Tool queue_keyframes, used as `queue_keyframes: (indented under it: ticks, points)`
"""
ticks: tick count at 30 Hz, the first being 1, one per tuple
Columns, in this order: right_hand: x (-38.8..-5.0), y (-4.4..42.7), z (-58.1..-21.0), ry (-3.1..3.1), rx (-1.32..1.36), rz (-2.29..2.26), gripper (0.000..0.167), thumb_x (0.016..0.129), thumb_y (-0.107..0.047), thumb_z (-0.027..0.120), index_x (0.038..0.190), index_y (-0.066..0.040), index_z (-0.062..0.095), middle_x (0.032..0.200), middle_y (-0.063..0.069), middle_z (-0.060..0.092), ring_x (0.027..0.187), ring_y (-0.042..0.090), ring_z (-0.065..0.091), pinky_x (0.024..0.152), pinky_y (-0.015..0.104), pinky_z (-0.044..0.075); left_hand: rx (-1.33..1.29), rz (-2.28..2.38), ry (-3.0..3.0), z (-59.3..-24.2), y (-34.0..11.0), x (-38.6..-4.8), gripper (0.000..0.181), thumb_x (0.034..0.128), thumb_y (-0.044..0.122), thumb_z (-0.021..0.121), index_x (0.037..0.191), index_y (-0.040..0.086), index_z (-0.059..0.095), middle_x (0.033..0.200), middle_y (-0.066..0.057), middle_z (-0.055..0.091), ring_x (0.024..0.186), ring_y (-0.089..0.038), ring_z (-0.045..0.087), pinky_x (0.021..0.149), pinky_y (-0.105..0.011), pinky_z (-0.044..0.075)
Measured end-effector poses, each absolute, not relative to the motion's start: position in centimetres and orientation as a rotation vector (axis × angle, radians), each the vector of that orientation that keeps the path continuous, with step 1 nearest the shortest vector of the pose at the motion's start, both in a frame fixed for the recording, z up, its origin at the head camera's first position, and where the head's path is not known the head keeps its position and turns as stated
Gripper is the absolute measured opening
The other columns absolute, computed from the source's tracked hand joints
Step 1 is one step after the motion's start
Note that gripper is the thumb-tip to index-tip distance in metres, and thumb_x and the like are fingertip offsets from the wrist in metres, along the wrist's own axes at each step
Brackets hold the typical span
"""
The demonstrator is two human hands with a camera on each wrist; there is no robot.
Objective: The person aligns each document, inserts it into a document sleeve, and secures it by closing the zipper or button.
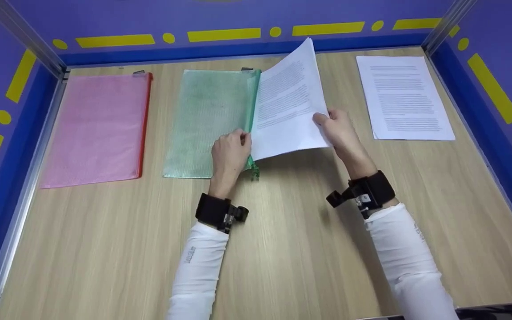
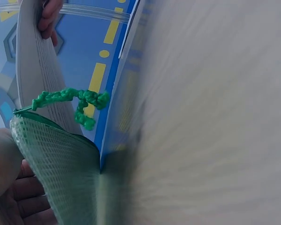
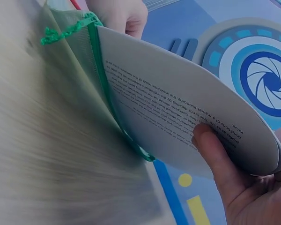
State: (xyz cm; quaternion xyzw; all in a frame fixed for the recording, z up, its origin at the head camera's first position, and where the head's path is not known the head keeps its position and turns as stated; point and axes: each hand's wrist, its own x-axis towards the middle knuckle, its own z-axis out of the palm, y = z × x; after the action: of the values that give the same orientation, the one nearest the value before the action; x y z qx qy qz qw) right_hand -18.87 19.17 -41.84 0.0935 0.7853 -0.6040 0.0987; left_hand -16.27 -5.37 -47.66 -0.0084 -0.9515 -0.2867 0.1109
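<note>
On the far half of the table (image 1: 287, 266), printed sheets (image 1: 285, 100) stood tilted, left edge at the zip side of the green pouch (image 1: 205, 118). Your right hand (image 1: 341, 133) clamped their right edge, thumb on the print; your left hand (image 1: 230, 150) pinched the pouch's edge near the green cord (image 1: 255, 171). Pink pouch (image 1: 98, 129) lay flat leftward, second paper stack (image 1: 407, 98) rightward.

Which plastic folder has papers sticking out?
The green mesh plastic zip folder: white printed paper sheets stick out its right edge. The red-edged pink plastic folder, left, shows none.
</note>
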Motion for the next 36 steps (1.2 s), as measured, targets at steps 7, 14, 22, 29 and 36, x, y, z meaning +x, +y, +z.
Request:
queue_keyframes:
  ticks: [7, 14, 22, 29, 36]
  points:
    - [-18.7, 18.4, -43.1, 2.290, 0.307, -1.781, 0.040, 0.102, -0.018, 0.044, 0.130, 0.010, 0.054, 0.091, 0.003, 0.065, 0.072, 0.008, 0.065, 0.063, 0.020, 0.054, -0.034, -0.856, -2.785, -47.6, -5.2, -16.3, 0.026, 0.0977, 0.020, 0.057, 0.095, 0.003, 0.076, 0.081, -0.010, 0.076, 0.069, -0.024, 0.071, 0.065, -0.040, 0.058]
    - [-18.7, 17.6, -44.0, 2.270, 0.323, -1.770, 0.041, 0.102, -0.020, 0.044, 0.131, 0.007, 0.054, 0.101, 0.010, 0.066, 0.079, 0.011, 0.065, 0.066, 0.021, 0.053, -0.042, -0.860, -2.780, -47.6, -5.1, -16.2, 0.026, 0.0979, 0.021, 0.058, 0.096, 0.003, 0.076, 0.085, -0.010, 0.077, 0.069, -0.025, 0.072, 0.065, -0.039, 0.058]
    - [-19.2, 17.6, -44.6, 2.191, 0.315, -1.765, 0.043, 0.101, -0.021, 0.050, 0.136, 0.003, 0.052, 0.106, 0.012, 0.067, 0.080, 0.012, 0.067, 0.068, 0.023, 0.055, -0.024, -0.858, -2.803, -47.7, -5.1, -16.3, 0.025, 0.0976, 0.022, 0.058, 0.097, 0.004, 0.075, 0.089, -0.011, 0.078, 0.072, -0.027, 0.073, 0.067, -0.040, 0.059]
    - [-19.6, 18.6, -45.3, 2.114, 0.309, -1.894, 0.049, 0.098, -0.010, 0.048, 0.146, 0.001, 0.045, 0.137, 0.020, 0.059, 0.102, 0.019, 0.067, 0.073, 0.021, 0.057, -0.007, -0.848, -2.816, -47.7, -5.1, -16.3, 0.026, 0.0981, 0.024, 0.057, 0.097, 0.005, 0.076, 0.089, -0.010, 0.078, 0.071, -0.025, 0.073, 0.068, -0.039, 0.059]
    - [-19.7, 19.3, -45.9, 2.185, 0.359, -1.801, 0.055, 0.095, -0.007, 0.048, 0.148, 0.000, 0.041, 0.144, 0.017, 0.055, 0.116, 0.021, 0.061, 0.078, 0.018, 0.055, -0.011, -0.848, -2.801, -47.8, -5.0, -16.3, 0.026, 0.0980, 0.023, 0.058, 0.096, 0.004, 0.075, 0.090, -0.010, 0.078, 0.072, -0.025, 0.073, 0.068, -0.040, 0.059]
